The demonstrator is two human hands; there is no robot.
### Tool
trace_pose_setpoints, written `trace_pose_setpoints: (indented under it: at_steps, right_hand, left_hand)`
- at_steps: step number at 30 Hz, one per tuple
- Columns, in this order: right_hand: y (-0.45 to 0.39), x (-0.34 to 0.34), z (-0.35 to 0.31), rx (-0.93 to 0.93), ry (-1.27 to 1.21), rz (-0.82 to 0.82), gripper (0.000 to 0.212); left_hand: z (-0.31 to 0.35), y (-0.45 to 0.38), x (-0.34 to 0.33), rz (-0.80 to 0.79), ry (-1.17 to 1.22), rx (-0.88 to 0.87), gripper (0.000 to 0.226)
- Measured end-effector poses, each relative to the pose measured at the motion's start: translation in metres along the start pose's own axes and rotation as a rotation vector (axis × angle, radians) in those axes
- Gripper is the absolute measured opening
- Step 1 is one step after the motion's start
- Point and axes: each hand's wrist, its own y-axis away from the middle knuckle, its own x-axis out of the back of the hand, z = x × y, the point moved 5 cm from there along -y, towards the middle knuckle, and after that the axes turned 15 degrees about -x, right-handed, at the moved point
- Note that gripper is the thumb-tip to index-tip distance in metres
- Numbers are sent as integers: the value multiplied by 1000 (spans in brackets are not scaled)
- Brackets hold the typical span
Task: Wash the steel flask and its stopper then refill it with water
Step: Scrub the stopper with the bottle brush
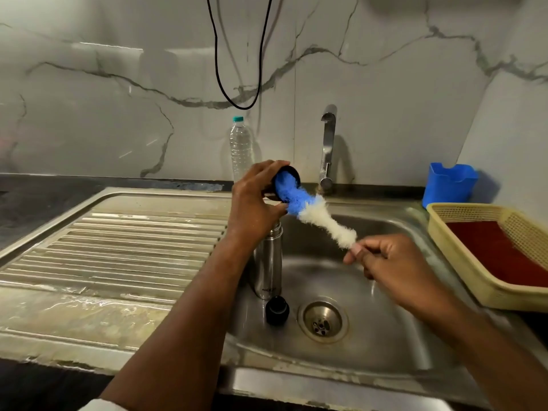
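Your left hand grips a black cap over the sink while your right hand pinches the bottle brush, its blue tip inside the cap. The steel flask stands upright in the basin (open-topped), just behind a black stopper.

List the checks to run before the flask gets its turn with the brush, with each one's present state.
1. Flask upright in the sink: ok.
2. Flask mouth uncovered: cannot tell, the left forearm hides it.
3. Left hand grips the black cap: ok.
4. Brush blue end inside the cap: ok.
5. Right hand pinches the brush handle: ok.
6. Stopper within reach beside the drain: ok.
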Motion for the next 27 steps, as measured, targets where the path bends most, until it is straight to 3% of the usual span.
trace_pose_setpoints:
  at_steps: [3,8,11,12,15,17,18,20,22,25,27]
  right_hand:
    - [13,21,-17,365,565,477,15]
    - [23,24,-28,490,691,619,19]
    - [16,22,-24,380,564,467,23]
    - [9,21,-20,261,437,336,25]
    - [2,-1,-5,-240,-268,-220,39]
    - [5,-11,-6,-294,-333,-316,40]
    - [4,-11,-7,-182,-185,-219,35]
    - [6,0,-16,120,308,184,20]
    - [13,9,-24,266,568,485,14]
    - [22,9,-29,335,684,656,13]
    - [24,4,-29,314,717,667,14]
  left_hand:
    - [-5,4,2,-28,-9,65,74]
    - [-11,6,5,-106,-100,18,84]
    - [-2,4,6,-121,-143,-84,86]
    - [2,2,5,-99,-138,-111,85]
    - [9,-3,6,6,-144,-127,80]
    - [6,-2,7,77,-145,-65,81]
    - [3,-1,7,109,-136,-12,83]
    - [-1,2,6,143,-136,98,82]
    - [-3,3,4,128,-195,161,76]
    - [1,1,5,115,-291,218,60]
    - [6,-1,9,126,-323,231,52]
